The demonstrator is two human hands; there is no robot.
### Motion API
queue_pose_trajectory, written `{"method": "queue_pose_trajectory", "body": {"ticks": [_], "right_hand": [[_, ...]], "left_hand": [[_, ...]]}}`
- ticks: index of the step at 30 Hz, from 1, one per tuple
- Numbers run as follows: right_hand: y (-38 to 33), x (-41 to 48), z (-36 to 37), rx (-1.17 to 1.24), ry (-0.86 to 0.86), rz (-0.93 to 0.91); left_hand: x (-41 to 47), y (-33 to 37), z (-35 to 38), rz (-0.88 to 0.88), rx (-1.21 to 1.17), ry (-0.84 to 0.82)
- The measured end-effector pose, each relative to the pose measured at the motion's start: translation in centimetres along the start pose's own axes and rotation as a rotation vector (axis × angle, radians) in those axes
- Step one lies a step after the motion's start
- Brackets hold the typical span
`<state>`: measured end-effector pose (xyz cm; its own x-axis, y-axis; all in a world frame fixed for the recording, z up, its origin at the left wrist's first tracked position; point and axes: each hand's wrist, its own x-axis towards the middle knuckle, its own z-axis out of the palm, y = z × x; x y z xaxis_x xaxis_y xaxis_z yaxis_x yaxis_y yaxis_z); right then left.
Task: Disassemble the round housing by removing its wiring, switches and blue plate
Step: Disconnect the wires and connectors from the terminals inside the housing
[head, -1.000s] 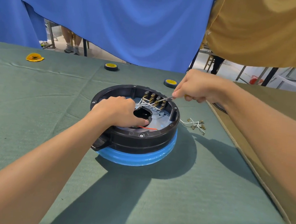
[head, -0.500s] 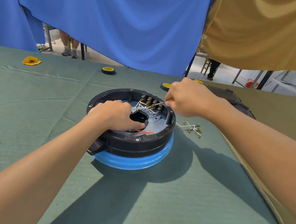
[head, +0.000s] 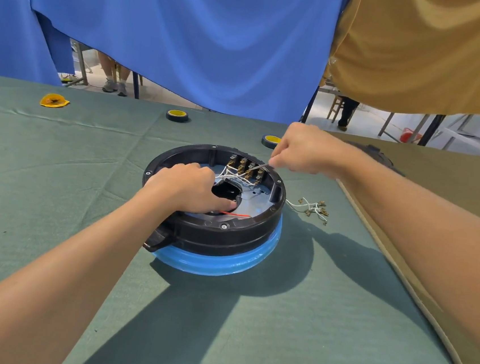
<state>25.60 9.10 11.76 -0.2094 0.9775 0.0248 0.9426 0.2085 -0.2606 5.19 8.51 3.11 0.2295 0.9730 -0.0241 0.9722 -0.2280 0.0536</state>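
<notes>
The round black housing (head: 215, 232) with a blue lower ring (head: 224, 264) sits mid-table. Inside it lie a pale blue plate (head: 256, 198), a row of brass-tabbed switches (head: 245, 166), white wires (head: 233, 175) and a red wire (head: 238, 214). My left hand (head: 185, 186) rests inside the housing, fingers curled over the edge of the black centre hole. My right hand (head: 304, 150) hovers over the far rim and pinches a thin metal tool (head: 259, 166) whose tip reaches the switches.
A loose bundle of white wires with brass terminals (head: 311, 207) lies right of the housing. Two black-and-yellow tape rolls (head: 177, 115) (head: 270, 140) and a yellow piece (head: 53, 100) sit at the back. A dark object (head: 380, 158) lies behind my right arm. The table edge runs along the right.
My right hand has shifted slightly left over the far rim, keeping the tool at the switches. The left hand stays in the housing. The view has tilted down a little.
</notes>
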Motion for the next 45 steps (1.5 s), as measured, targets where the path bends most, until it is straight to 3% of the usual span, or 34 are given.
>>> {"method": "queue_pose_trajectory", "body": {"ticks": [3,7,9,12,15,17,20,23,33,37,40,42,45], "right_hand": [[1.6,0.9,-0.9,0.438,-0.187,0.275],[2.4,1.3,-0.7,0.552,-0.275,0.344],[2.1,1.2,-0.7,0.38,-0.171,0.219],[0.8,0.7,-0.4,-0.156,-0.01,-0.1],[0.1,0.5,-0.1,-0.275,0.032,-0.179],[0.8,0.6,-0.4,-0.062,-0.021,-0.067],[2.3,0.7,-0.6,0.507,-0.216,0.252],[2.6,0.5,-0.3,0.647,-0.301,0.33],[1.5,-0.9,0.6,0.161,0.036,0.036],[0.8,-1.2,1.3,-0.111,0.094,-0.143],[0.5,-1.0,1.2,-0.162,0.07,-0.163],[0.9,-0.6,0.5,0.014,0.012,-0.051],[2.2,0.3,-0.1,0.528,-0.181,0.27]], "left_hand": [[0.0,0.1,0.0,0.004,-0.003,0.004],[-0.1,0.0,-0.1,0.002,-0.003,0.009],[-0.1,0.1,-0.1,-0.004,0.002,0.004],[-0.2,0.1,-0.1,-0.01,0.005,-0.001],[-0.2,0.1,-0.1,-0.011,-0.002,0.005],[-0.2,0.1,-0.1,-0.01,-0.004,0.003],[-0.2,0.1,-0.1,-0.013,0.001,0.006],[-0.2,0.1,-0.1,-0.021,-0.001,0.006],[-0.1,0.1,-0.1,-0.021,0.002,-0.007],[-0.1,0.1,0.0,-0.027,0.005,-0.013],[-0.1,0.1,-0.1,-0.024,0.005,-0.014],[-0.2,0.1,-0.1,-0.026,0.007,-0.016],[-0.3,0.2,-0.2,-0.024,0.003,-0.018]]}}
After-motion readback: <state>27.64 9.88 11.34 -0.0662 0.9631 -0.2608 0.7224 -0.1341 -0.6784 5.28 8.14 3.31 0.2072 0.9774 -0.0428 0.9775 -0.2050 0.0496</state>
